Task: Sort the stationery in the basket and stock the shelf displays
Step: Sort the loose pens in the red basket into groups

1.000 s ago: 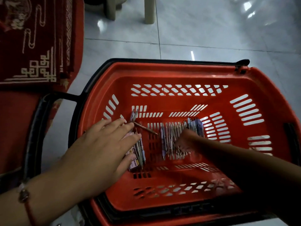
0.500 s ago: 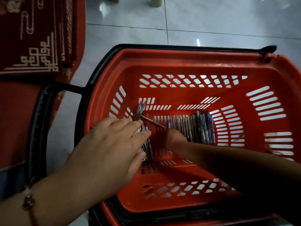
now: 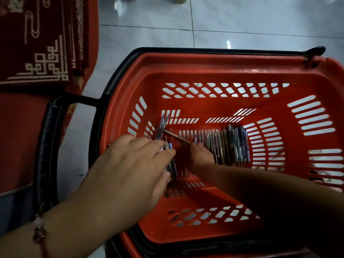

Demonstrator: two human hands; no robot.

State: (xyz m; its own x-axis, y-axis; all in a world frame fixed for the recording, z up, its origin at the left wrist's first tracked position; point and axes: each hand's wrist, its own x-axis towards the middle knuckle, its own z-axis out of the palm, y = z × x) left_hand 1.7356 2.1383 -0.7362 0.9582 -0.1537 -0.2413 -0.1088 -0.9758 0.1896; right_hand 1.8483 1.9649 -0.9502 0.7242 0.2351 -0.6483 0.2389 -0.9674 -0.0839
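red basket (image 3: 214, 69) w/ slotted walls is sitting on a pale tiled floor (image 3: 242, 21); its black handle (image 3: 46, 146) is lying folded out to the left side. a 2nd black handle is running along the far rim.

inside, on the basket bottom:
- a row of pens (image 3: 229, 146) is lying side by side, right of centre, tips pointing toward the far wall.
- a smaller bundle of pens (image 3: 172, 162) is lying at the left, partly covered by the left hand.
- a single pen (image 3: 176, 137) is lying diagonally between the 2 groups, touching the left bundle at its upper end.
- a couple of pale pens (image 3: 163, 123) are sticking up toward the far-left corner.

left hand (image 3: 128, 168) is reaching over the left rim, palm down, fingers (image 3: 160, 146) extended and spread, resting on top of the left bundle; not curled round it. a beaded bracelet w/ red cord (image 3: 40, 233) is sitting on the left wrist.

right hand (image 3: 201, 157) is reaching down to the basket bottom, just beside the left end of the pen row, back of hand facing the camera. its fingers are hidden under the hand and blurred; cannot tell whether they are grasping a pen or lying released.

a dark red rug w/ pale geometric border (image 3: 41, 45) is lying on the floor at upper left, near the basket but apart from it.
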